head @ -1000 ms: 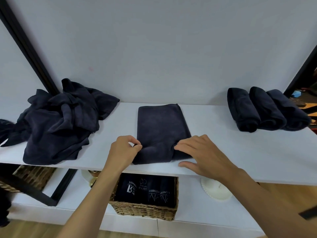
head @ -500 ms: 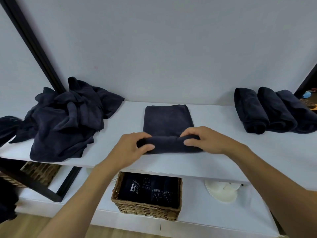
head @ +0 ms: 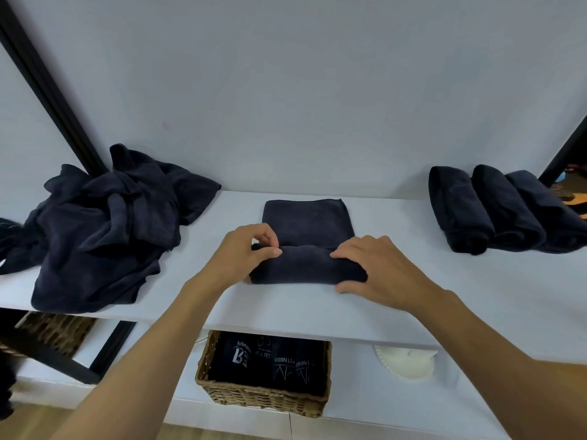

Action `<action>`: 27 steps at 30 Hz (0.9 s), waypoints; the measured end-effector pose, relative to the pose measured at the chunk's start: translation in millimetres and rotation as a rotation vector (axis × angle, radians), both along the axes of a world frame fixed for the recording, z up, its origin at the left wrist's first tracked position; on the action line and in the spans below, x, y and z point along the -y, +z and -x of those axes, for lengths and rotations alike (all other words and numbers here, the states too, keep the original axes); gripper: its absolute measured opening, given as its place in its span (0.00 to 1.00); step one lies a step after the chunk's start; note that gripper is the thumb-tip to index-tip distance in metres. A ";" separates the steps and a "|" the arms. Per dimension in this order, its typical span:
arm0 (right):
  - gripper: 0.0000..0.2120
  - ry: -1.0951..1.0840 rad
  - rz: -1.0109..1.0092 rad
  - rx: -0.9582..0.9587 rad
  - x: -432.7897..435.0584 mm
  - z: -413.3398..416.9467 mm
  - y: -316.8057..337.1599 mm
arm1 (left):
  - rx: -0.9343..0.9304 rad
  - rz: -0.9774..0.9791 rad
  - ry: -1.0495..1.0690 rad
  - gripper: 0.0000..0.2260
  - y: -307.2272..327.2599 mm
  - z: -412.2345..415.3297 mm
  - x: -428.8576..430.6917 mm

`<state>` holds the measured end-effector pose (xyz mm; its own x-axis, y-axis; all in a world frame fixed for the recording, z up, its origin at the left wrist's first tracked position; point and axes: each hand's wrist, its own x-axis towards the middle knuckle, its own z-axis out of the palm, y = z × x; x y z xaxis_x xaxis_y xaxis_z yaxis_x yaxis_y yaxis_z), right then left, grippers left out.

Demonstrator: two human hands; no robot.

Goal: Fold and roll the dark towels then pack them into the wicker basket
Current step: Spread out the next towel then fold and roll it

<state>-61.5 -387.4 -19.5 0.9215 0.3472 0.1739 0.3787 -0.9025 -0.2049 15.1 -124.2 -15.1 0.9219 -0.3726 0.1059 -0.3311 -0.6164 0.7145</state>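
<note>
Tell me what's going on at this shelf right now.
A person is rolling a folded dark towel on the white shelf. The left hand and right hand grip the rolled near part; the far part lies flat. Three rolled towels wait at the right, an unfolded heap lies at the left, and the wicker basket below holds more.

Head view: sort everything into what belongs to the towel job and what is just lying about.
Job: half-rolled towel; loose towel heap; three rolled towels; wicker basket with packed towels.
Lying about: white disc below the shelf; black frame.
</note>
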 end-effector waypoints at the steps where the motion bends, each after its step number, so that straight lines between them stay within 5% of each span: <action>1: 0.23 -0.011 0.007 0.011 0.6 0.4 -1.7 | 0.055 -0.021 0.016 0.04 -0.6 0.0 1.9; 3: 0.20 -0.025 -0.001 0.017 0.2 0.4 -1.5 | 0.262 -0.100 0.022 0.04 -1.6 3.6 2.3; 6: 0.16 -0.036 -0.058 -0.033 -2.3 -2.5 1.6 | 0.551 -0.342 -0.134 0.22 -7.4 13.6 -3.9; 8: 0.13 -0.067 -0.178 -0.114 -1.8 -5.9 2.5 | 0.646 -0.476 -0.223 0.24 -14.8 15.7 -5.7; 15: 0.04 -0.198 -0.650 -0.365 8.4 -32.2 9.3 | 0.115 -0.179 -0.145 0.07 8.8 -12.3 6.8; 21: 0.13 -0.104 -0.201 0.040 -3.5 -37.9 12.5 | -0.089 -0.177 -0.129 0.07 13.4 -45.9 17.8; 25: 0.16 -0.137 -0.155 -0.021 -3.0 -47.6 5.5 | -0.029 -0.131 -0.057 0.08 8.4 -54.6 24.1; 27: 0.14 -0.151 -0.172 -0.084 -0.7 -61.8 8.3 | 0.279 -0.170 0.003 0.08 5.2 -50.2 24.4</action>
<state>0.4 -386.7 -11.3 0.9746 0.1758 0.1390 0.2168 -0.8968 -0.3856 65.3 -148.7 -9.8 0.8669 -0.4043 0.2917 -0.4983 -0.7199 0.4832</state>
